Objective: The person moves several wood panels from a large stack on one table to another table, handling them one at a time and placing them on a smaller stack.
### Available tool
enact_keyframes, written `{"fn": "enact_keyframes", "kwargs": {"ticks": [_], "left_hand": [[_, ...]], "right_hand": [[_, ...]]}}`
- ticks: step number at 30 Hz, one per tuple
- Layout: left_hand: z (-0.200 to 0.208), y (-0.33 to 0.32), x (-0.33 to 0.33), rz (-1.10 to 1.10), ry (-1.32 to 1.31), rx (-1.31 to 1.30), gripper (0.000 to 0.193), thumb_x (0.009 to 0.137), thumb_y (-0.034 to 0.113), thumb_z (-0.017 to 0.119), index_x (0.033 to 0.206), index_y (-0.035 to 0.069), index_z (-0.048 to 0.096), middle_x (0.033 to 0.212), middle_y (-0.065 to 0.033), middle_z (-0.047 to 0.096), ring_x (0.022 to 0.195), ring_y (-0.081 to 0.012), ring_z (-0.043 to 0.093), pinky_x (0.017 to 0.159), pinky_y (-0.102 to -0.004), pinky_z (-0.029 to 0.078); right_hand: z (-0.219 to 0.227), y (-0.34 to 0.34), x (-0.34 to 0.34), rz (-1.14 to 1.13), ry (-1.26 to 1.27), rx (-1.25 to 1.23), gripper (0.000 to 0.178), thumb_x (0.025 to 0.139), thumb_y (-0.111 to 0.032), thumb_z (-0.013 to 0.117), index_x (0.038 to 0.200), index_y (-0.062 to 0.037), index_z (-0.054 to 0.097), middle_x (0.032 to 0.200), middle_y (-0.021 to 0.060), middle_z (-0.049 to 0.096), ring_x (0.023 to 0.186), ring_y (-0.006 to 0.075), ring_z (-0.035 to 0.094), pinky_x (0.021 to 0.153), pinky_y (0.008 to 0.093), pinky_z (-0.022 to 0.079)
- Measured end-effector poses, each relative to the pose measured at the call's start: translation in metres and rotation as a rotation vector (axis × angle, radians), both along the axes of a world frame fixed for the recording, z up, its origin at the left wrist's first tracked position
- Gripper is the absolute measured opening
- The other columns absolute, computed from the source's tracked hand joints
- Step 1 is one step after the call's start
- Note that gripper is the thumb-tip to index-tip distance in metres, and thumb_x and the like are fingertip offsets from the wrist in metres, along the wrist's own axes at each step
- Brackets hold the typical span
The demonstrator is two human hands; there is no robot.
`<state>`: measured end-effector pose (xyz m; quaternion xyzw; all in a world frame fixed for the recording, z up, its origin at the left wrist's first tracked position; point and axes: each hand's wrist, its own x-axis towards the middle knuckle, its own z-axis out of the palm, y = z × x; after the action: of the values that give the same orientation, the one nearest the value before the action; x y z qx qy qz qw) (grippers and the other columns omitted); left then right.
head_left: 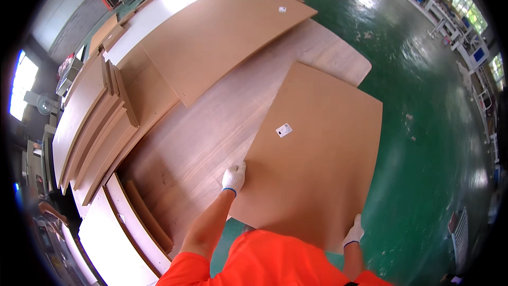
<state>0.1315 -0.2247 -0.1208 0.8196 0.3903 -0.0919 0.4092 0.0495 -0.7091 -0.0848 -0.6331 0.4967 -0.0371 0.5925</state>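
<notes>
A large flat brown board lies tilted across my front, with a small white label stuck near its left edge. My left hand, in a white knit glove, is closed on the board's left edge. Down at the right edge, close to the near corner, my gloved right hand grips the same board; its fingers are partly hidden. The board's far part overlaps a wide wood-grain panel, and its right side reaches out over the green floor.
Another big brown board with a label rests on the far part of the panel. Stacked narrow panels stand at the left, and white-faced boards lie at the near left. Workshop equipment lines the right wall beyond the green floor.
</notes>
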Motion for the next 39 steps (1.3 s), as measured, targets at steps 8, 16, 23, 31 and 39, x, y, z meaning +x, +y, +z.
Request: {"fn": "enact_keyframes", "kwargs": {"ticks": [8,16,23,31,39], "left_hand": [[0.032,0.025,0.021,0.058,-0.313,0.162,0.050,0.090,0.042,0.063,0.119,0.001,0.068,0.116,-0.0238,0.068,0.108,-0.0385,0.066,0.095,-0.0435,0.051],[0.029,0.116,0.046,0.453,-0.481,0.086,0.054,0.091,0.034,0.069,0.125,-0.008,0.062,0.119,-0.0247,0.068,0.110,-0.0319,0.067,0.097,-0.0383,0.051],[0.029,0.189,0.146,0.793,-0.541,0.159,0.052,0.092,0.037,0.068,0.119,-0.008,0.063,0.106,-0.0202,0.071,0.095,-0.0281,0.070,0.086,-0.0356,0.054],[0.011,0.227,0.199,1.065,-0.606,-0.518,0.036,0.095,0.032,0.064,0.109,-0.001,0.064,0.092,-0.0119,0.068,0.071,-0.0231,0.068,0.055,-0.0387,0.058],[0.010,0.070,0.167,0.948,-0.685,-0.803,0.035,0.092,0.023,0.070,0.107,-0.008,0.062,0.098,-0.0141,0.070,0.077,-0.0237,0.070,0.059,-0.0365,0.059]], "right_hand": [[-0.017,0.034,0.088,-0.024,-0.015,0.305,0.067,0.098,-0.049,0.059,0.142,0.0015,0.049,0.140,0.0124,0.056,0.122,0.0283,0.057,0.103,0.0409,0.047],[-0.088,0.112,0.233,0.352,0.035,0.572,0.057,0.098,-0.049,0.061,0.132,-0.0044,0.054,0.127,0.0127,0.063,0.110,0.0337,0.062,0.092,0.0560,0.051],[-0.099,0.160,0.287,0.575,0.291,0.408,0.049,0.098,-0.046,0.060,0.117,-0.0009,0.057,0.098,0.0127,0.066,0.077,0.0302,0.065,0.058,0.0464,0.052],[-0.014,0.173,0.357,1.323,0.532,0.273,0.038,0.094,-0.032,0.065,0.067,-0.0074,0.055,0.056,0.0071,0.054,0.043,0.0202,0.052,0.040,0.0364,0.040],[0.002,0.339,0.464,1.117,0.100,0.522,0.065,0.093,-0.061,0.061,0.118,-0.0013,0.057,0.111,0.0223,0.065,0.091,0.0290,0.068,0.075,0.0423,0.058]]}}
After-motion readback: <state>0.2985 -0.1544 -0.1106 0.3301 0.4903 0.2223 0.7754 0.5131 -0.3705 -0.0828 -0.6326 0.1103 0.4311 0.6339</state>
